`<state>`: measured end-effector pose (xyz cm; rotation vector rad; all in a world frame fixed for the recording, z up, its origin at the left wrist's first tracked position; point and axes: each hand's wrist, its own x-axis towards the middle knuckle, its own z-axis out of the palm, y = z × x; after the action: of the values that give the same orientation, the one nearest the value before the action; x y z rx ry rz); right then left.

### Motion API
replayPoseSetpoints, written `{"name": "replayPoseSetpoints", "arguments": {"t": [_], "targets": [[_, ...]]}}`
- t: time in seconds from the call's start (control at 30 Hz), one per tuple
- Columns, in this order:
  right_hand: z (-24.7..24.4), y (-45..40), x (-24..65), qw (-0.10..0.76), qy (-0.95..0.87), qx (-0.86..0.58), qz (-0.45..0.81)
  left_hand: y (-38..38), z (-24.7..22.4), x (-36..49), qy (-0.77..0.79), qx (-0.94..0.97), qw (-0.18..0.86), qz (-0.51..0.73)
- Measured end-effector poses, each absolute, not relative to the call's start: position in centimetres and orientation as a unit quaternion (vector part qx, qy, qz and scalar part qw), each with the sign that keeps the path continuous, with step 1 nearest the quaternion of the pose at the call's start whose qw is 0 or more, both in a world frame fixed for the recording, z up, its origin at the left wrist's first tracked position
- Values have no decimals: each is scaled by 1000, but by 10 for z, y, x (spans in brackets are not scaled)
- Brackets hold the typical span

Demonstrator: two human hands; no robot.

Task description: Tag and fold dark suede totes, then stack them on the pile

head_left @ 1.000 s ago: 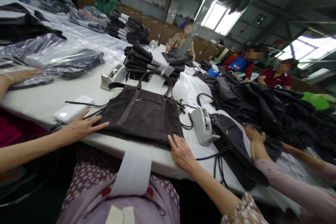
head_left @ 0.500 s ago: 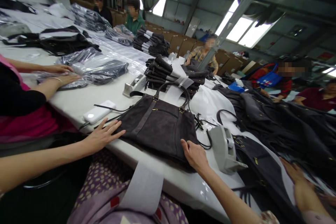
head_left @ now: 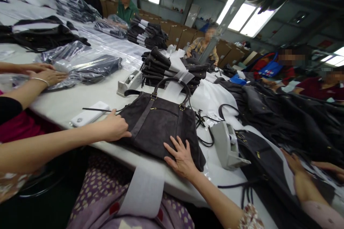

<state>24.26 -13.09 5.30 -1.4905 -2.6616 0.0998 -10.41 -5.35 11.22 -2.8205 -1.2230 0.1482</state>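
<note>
A dark grey handbag (head_left: 157, 128) with two upright loop handles lies on the white table in front of me. My left hand (head_left: 116, 127) is at its left side edge, index finger pointing out near a thin dark strap (head_left: 98, 109), the other fingers curled against the bag and the thumb tip on it. Spread flat on the lower right of the bag's front is my right hand (head_left: 181, 157), fingers apart. Right of the bag stands a grey tape dispenser (head_left: 225, 146). A white oblong device (head_left: 90, 113) lies left of it, partly behind my left forearm.
Behind the handbag are a stack of dark folded bags (head_left: 158, 68) and a second tape dispenser (head_left: 130, 83). A co-worker's hands (head_left: 48, 75) rest on plastic-wrapped bags (head_left: 94, 66) at left. At right, another person's arm reaches over a dark bag (head_left: 264, 161). Several people stand farther back.
My left hand has gone from flat, spread fingers to curled ones at the bag's edge. My right hand has moved left from the bag's right edge and spread flat on its front.
</note>
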Motion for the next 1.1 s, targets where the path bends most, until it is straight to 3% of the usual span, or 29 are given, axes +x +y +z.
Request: {"name": "replayPoseSetpoints", "arguments": {"t": [0.27, 0.43, 0.57, 0.7, 0.77, 0.87, 0.97, 1.1], "targets": [[43, -133, 244, 94, -868, -484, 62, -25, 138, 108, -146, -973, -21, -177], [27, -143, 248, 116, -843, -518, 89, -58, 76, 141, -77, -938, -92, -326], [34, -148, 243, 237, -817, -512, 120, -62, 29, 120, -102, -871, -235, -420], [63, -164, 257, 411, -680, -599, 97, -59, 27, 119, -152, -844, -317, -404], [74, -176, 278, 455, -570, -682, 50, -61, 28, 123, -159, -836, -344, -398], [78, -186, 316, 454, -451, -765, 75, -61, 23, 128, -163, -830, -366, -388], [69, -188, 334, 420, -447, -757, 224, -57, 22, 135, -138, -853, -362, -350], [54, -188, 319, 431, -476, -719, 265, -50, 42, 151, -55, -935, -277, -216]]}}
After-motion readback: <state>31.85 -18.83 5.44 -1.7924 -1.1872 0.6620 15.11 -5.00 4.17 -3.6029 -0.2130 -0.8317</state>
